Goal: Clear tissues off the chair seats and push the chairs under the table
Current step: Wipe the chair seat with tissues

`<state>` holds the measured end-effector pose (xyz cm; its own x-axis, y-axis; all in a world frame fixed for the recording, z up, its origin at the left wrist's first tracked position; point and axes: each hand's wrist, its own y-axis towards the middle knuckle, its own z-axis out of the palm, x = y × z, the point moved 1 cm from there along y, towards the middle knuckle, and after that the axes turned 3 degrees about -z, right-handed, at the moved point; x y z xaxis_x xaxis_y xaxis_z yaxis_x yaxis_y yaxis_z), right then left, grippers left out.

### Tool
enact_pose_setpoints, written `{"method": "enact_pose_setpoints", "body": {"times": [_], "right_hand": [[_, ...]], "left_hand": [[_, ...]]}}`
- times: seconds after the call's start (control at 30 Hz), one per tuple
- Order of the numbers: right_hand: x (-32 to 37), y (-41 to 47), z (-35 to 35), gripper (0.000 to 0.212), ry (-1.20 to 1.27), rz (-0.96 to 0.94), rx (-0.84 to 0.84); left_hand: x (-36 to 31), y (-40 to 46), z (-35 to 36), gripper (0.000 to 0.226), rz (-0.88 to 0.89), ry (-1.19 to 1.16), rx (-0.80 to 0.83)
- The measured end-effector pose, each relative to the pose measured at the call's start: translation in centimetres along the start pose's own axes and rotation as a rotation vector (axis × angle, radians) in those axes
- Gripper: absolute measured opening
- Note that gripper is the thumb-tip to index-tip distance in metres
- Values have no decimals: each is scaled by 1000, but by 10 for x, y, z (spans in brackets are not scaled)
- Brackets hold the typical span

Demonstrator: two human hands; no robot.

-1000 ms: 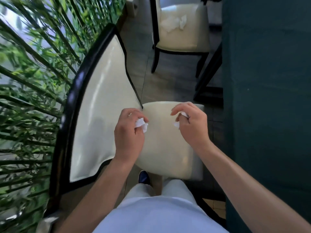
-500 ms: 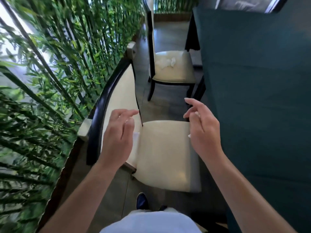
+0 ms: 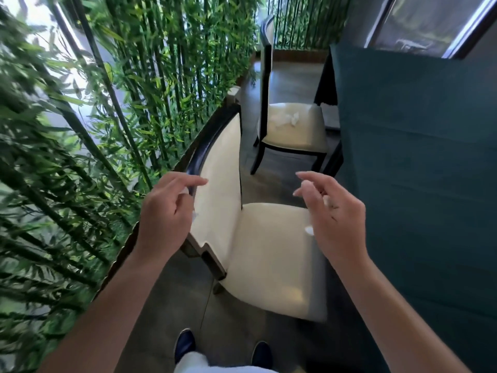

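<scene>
1. Your left hand (image 3: 164, 219) hovers beside the near chair's backrest (image 3: 217, 184), fingers loosely curled, with a scrap of white tissue (image 3: 194, 215) showing under the palm; it seems to be holding that tissue.
2. Your right hand (image 3: 333, 214) hangs above the seat's right edge, fingers curled, with a white bit of tissue (image 3: 309, 230) peeking out below it, apparently held too.
3. The near chair (image 3: 269, 254) stands in front of you, its cream seat bare, just beside the teal-covered table (image 3: 416, 157) on your right.
4. The far chair (image 3: 293, 125) stands farther along the same side, with crumpled tissues (image 3: 286, 120) lying on its seat.
5. Tissue is light, soft and easily torn, so pinch a whole wad rather than a corner.
6. The chairs look solid and probably heavy; the glossy dark top rail of the backrest is likely the best place to hold for pushing.
7. Bamboo plants (image 3: 107, 103) line your left side.
</scene>
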<state>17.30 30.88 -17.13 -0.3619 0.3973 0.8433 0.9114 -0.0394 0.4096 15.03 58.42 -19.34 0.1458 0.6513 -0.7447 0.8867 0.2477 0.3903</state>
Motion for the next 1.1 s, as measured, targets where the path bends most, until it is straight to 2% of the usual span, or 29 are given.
{"method": "enact_pose_setpoints", "body": {"times": [0.13, 0.3, 0.57, 0.73, 0.93, 1.1], "right_hand": [[20, 1, 34, 48, -45, 9, -4], [38, 1, 93, 66, -185, 24, -16], [77, 4, 173, 73, -369, -14, -127], [76, 25, 184, 77, -465, -4, -201], [43, 74, 185, 71, -506, 47, -210], [30, 109, 197, 64, -526, 24, -234]], "left_hand": [[19, 20, -31, 29, 26, 95, -57], [59, 57, -79, 50, 135, 176, 1], [102, 136, -136, 67, 301, 241, 67], [104, 183, -114, 71, 440, 248, 117], [112, 232, -77, 71, 425, 258, 158], [112, 279, -54, 62, 474, 277, 173]]}}
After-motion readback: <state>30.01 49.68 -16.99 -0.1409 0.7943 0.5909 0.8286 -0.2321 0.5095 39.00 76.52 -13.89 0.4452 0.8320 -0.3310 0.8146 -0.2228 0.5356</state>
